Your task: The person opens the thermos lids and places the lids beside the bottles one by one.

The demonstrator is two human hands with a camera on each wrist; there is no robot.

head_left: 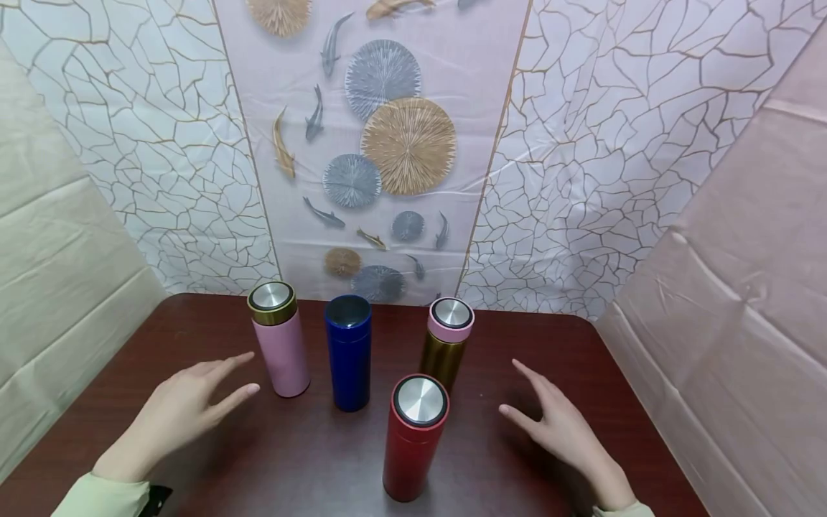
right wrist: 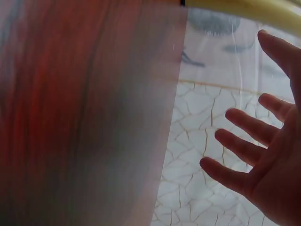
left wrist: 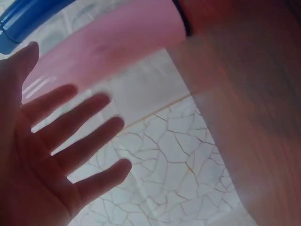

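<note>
Beside the pink flask [head_left: 281,352] with its gold-and-steel lid, my left hand [head_left: 184,409] hovers with fingers extended and thumb apart, holding nothing. In the left wrist view the pink flask [left wrist: 108,47] lies beyond the spread fingers [left wrist: 94,136]. My right hand [head_left: 565,431] is likewise stretched out, to the right of a gold flask [head_left: 442,359] with a pink-rimmed lid, and grips nothing. A blue flask [head_left: 349,366] stands upright with a dark, open-looking top. Nearest to me is a red flask [head_left: 410,459] with a steel-topped lid, partly covering the gold one's base.
All the flasks stand on a dark reddish-brown table [head_left: 310,459]. Behind it hangs a patterned backdrop [head_left: 549,179] with fish and round leaves. Pale cloth walls rise at the left [head_left: 52,251] and right [head_left: 730,301].
</note>
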